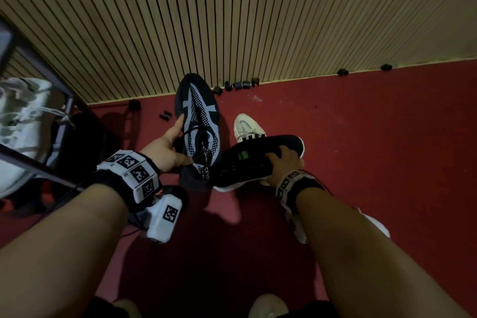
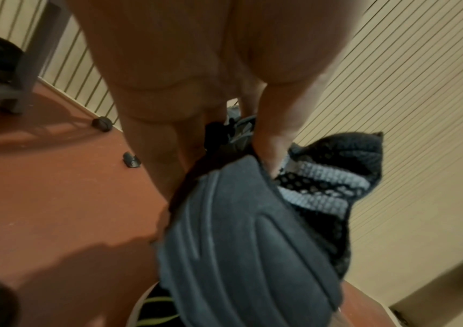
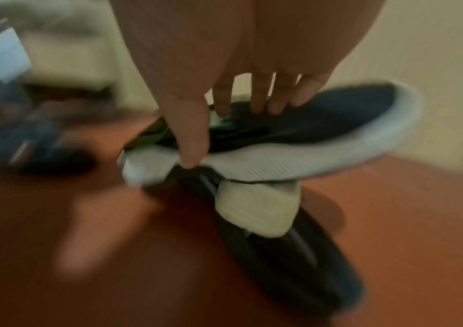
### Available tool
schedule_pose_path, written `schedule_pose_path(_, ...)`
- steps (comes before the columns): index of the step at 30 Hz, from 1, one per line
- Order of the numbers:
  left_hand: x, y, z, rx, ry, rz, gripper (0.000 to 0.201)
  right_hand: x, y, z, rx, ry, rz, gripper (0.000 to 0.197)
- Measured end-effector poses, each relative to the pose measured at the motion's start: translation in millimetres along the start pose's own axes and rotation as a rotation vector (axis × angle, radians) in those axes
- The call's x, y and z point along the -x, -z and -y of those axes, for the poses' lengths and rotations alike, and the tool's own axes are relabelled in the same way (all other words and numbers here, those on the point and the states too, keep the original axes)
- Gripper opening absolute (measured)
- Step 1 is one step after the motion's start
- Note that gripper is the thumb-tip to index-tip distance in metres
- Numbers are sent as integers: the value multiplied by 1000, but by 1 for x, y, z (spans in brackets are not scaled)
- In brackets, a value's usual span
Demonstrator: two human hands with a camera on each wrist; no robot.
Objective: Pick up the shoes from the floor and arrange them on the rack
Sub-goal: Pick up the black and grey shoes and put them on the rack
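- Left hand (image 1: pixel 167 146) holds the black-and-grey knit shoe (image 1: pixel 197 121) off the red floor (image 1: pixel 374 137), toe toward the slatted wall (image 1: pixel 232 20); thumb at the collar, fingers along its side.
- Right hand (image 1: pixel 285 162) grips the black white-soled shoe (image 1: pixel 247 162) across the upper; the shoe is lifted and lies sideways, just right of the knit one.
- Head view only: white sneaker (image 1: pixel 246 126) on the floor, partly under the black shoe; rack (image 1: pixel 33 162) at far left with white shoes (image 1: pixel 18 111) on it; small black clips (image 1: pixel 240 84) along the wall base.
- Left wrist view adds the knit shoe's ribbed grey sole (image 2: pixel 238 243), with the thumb tucked in at the opening. Green-lined black shoe edge at bottom.
- Right wrist view is blurred; it does show four fingers (image 3: pixel 255 104) on the black upper, thumb pressed on the white sole's edge, and the white sneaker's heel below the held shoe.
- Neither held shoe is on the rack yet.
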State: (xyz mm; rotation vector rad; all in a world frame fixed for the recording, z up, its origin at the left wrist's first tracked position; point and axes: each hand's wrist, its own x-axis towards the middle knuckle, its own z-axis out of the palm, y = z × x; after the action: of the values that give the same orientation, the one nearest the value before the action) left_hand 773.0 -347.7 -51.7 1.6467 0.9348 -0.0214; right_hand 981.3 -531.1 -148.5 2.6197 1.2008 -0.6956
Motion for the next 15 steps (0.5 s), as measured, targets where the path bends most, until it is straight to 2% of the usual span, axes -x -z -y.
schedule_pose_path(3, 0, 1, 5, 4, 6, 5, 104, -8, -13, 12, 267, 241, -45, 86)
schedule_pose_path(8, 0, 6, 17, -23, 16, 28, 109, -21, -19, 20, 346, 184, -10, 79)
schedule_pose_path(12, -2, 7, 17, -54, 21, 4, 107, -27, -19, 18, 298, 196, -40, 48)
schedule_pose_path(15, -3, 4, 10, -48, 8, -2, 105, -23, -15, 13, 238, 184, -45, 41)
